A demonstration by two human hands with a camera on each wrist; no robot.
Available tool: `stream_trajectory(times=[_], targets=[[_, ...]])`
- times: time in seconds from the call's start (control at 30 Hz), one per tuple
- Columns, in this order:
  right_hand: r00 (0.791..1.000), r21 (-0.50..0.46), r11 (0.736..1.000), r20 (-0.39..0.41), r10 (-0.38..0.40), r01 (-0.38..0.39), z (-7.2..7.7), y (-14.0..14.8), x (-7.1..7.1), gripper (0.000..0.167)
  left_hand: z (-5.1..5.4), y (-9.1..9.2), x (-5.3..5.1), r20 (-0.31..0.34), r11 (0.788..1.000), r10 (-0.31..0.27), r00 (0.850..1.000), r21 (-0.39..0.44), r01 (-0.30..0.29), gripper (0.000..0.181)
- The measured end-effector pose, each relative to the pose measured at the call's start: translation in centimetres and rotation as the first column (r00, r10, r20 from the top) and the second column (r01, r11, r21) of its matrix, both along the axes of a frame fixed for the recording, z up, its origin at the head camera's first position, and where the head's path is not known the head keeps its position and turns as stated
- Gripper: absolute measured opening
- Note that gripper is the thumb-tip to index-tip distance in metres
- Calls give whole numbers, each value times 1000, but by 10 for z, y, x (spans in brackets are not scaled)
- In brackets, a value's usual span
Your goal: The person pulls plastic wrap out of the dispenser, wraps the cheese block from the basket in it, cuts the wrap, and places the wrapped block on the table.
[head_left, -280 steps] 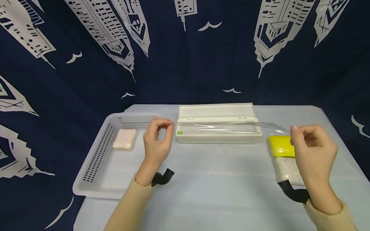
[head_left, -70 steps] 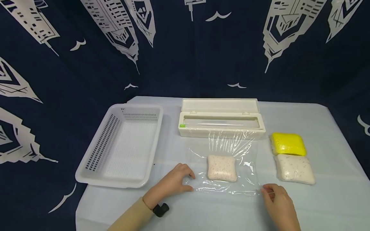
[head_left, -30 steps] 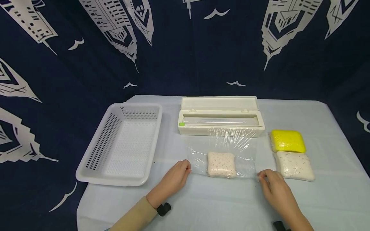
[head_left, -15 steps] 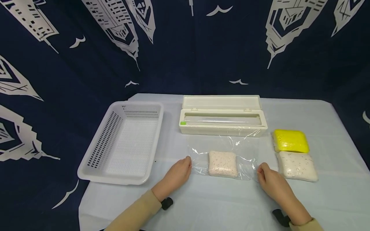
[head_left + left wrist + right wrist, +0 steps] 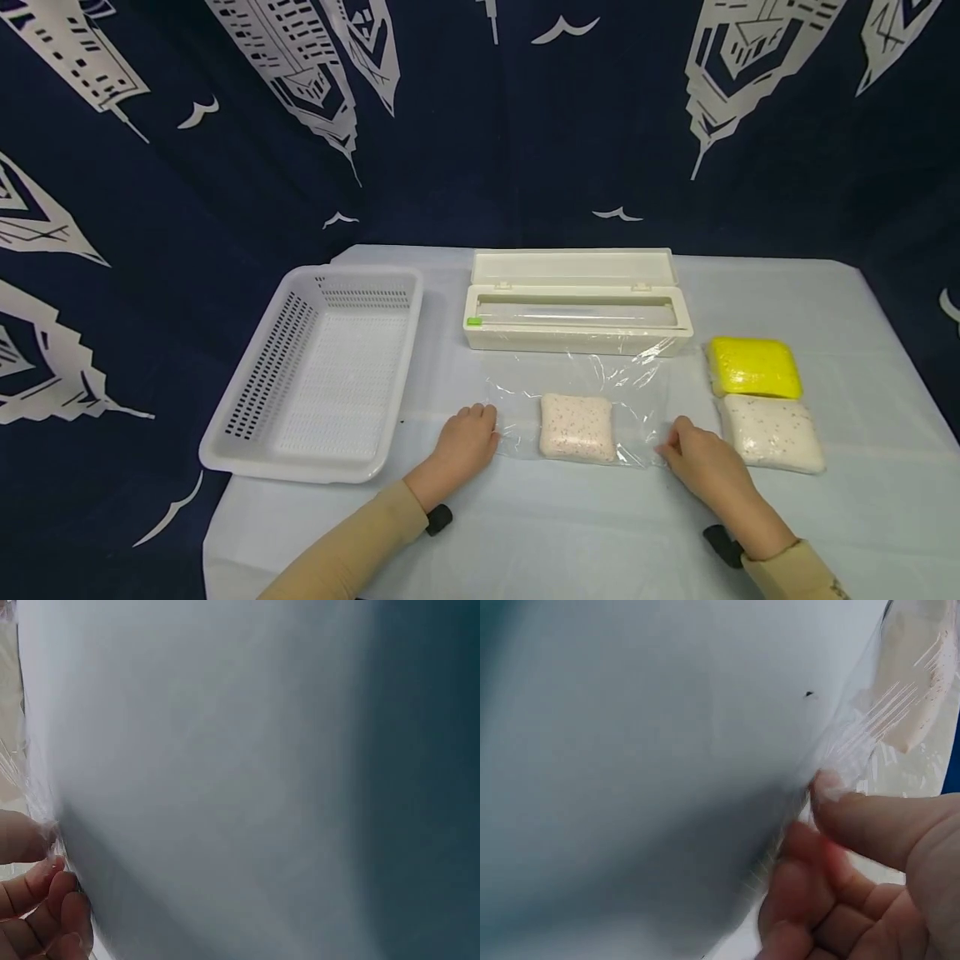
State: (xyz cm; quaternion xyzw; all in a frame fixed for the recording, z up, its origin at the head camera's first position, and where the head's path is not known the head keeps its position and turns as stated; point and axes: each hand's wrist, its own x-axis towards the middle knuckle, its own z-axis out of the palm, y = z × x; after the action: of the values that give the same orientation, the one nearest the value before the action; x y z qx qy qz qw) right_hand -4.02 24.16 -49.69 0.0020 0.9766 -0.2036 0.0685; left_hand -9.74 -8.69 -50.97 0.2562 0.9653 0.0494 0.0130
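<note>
In the head view a pale pink speckled block (image 5: 577, 427) lies on the table with clear cling film (image 5: 637, 392) around it; whether the film covers its top is hard to tell. At the film's near left corner my left hand (image 5: 467, 439) pinches the edge; in the left wrist view the film runs between thumb and fingertips (image 5: 46, 874). My right hand (image 5: 705, 467) pinches the near right corner, and in the right wrist view the gathered film (image 5: 847, 754) sits under the thumb.
Behind the block stands a cream cling film dispenser (image 5: 577, 340), its lid raised. A white perforated basket (image 5: 300, 467) is at the left. On the right lie a wrapped yellow block (image 5: 753, 367) and a wrapped white speckled block (image 5: 772, 433).
Earlier my hands stretched film above the dispenser while the pink block lay in the basket. Now the block is on the table with the film. The film's near edge has moved closer to the block.
</note>
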Motion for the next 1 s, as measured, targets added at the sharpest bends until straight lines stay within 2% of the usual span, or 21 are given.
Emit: stream_trajectory(times=[0.1, 0.2, 0.3, 0.4, 0.47, 0.53, 0.6, 0.7, 0.83, 1.0], targets=[[1000, 6, 1000, 0, -19, 19, 1, -2, 2, 15, -2, -1, 1, -48, 1000, 8, 999, -13, -9, 17], [998, 12, 999, -57, -42, 43, 3, -5, 7, 8, -2, -3, 4, -133, 1000, 12, 991, 4, -12, 18], [982, 0, 997, -174, -73, 74, 7, -12, 13, 9, 4, -2, 9, -212, 994, 38, 977, 110, -15, 20], [950, -28, 997, -301, -83, 78, 10, -24, 20, 8, 13, 4, 18, -230, 968, 44, 972, 250, 15, 19], [932, -48, 997, -354, -77, 64, 11, -34, 25, 7, 17, 11, 27, -200, 946, 30, 979, 322, 37, 16], [925, -67, 997, -374, -69, 48, 10, -45, 29, 7, 18, 19, 35, -153, 928, 5, 988, 369, 52, 15], [929, -87, 995, -362, -77, 49, 8, -54, 33, 10, 15, 27, 43, -96, 916, -5, 995, 399, 43, 16], [932, -118, 990, -344, -113, 77, 4, -65, 38, 16, 7, 38, 51, -34, 904, 20, 999, 427, -3, 18], [933, -138, 982, -319, -165, 127, 1, -74, 40, 25, -1, 48, 56, 47, 881, 92, 995, 463, -103, 20], [947, -164, 972, -249, -203, 166, -1, -85, 41, 32, -5, 56, 59, 202, 829, 126, 971, 517, -215, 25]])
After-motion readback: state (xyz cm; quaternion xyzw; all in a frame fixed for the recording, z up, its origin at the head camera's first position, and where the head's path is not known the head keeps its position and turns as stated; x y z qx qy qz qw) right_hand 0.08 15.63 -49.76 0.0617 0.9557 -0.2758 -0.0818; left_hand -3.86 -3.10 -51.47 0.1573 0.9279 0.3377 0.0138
